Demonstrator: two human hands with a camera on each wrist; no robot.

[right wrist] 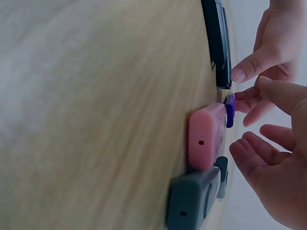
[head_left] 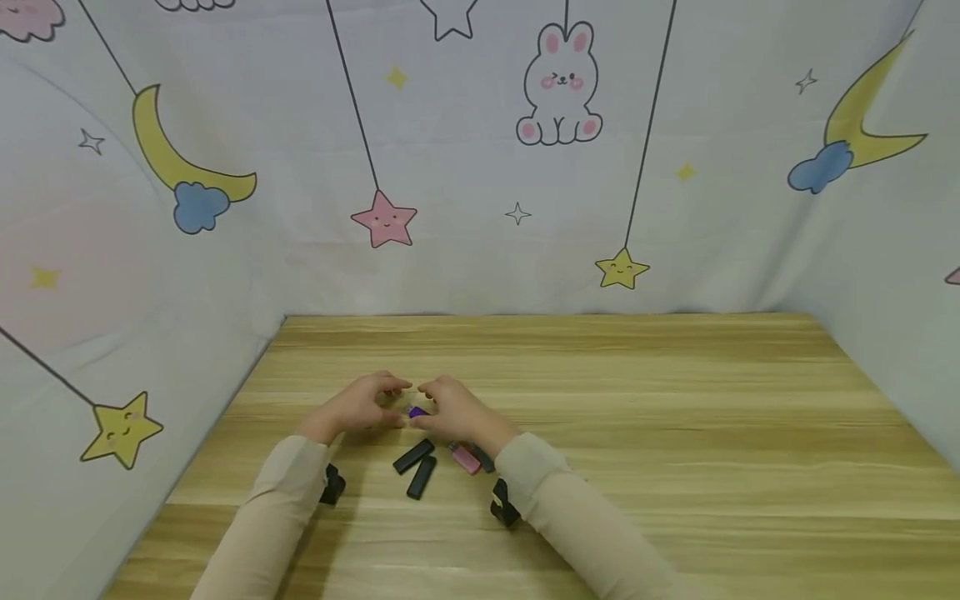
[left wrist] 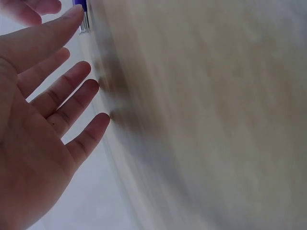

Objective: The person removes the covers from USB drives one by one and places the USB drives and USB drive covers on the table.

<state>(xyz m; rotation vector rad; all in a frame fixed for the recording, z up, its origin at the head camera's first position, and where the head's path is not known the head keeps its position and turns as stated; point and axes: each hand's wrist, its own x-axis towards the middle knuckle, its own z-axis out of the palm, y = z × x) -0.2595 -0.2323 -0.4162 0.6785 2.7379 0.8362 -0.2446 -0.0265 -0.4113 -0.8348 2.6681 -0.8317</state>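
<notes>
A small purple USB flash drive (head_left: 417,412) lies between my hands, its metal plug (left wrist: 85,24) showing in the left wrist view. My left hand (head_left: 366,402) is beside it, thumb tip overlapping the drive in that view and the other fingers spread, loosely bent. From the other side my right hand (head_left: 453,408) arches around it with relaxed fingers. Closer to me lie two black sticks (head_left: 413,456), a pink USB flash drive (right wrist: 206,136) and a dark green one (right wrist: 187,201). Beyond the dark green drive, another dark green piece (right wrist: 222,177) shows in the right wrist view.
The wooden table (head_left: 675,417) reaches back to a white cloth (head_left: 465,167) printed with moons, stars and a rabbit. Cloth also hangs along the left and right sides. A black wrist device (head_left: 504,503) sits under the right cuff, another (head_left: 332,485) by the left.
</notes>
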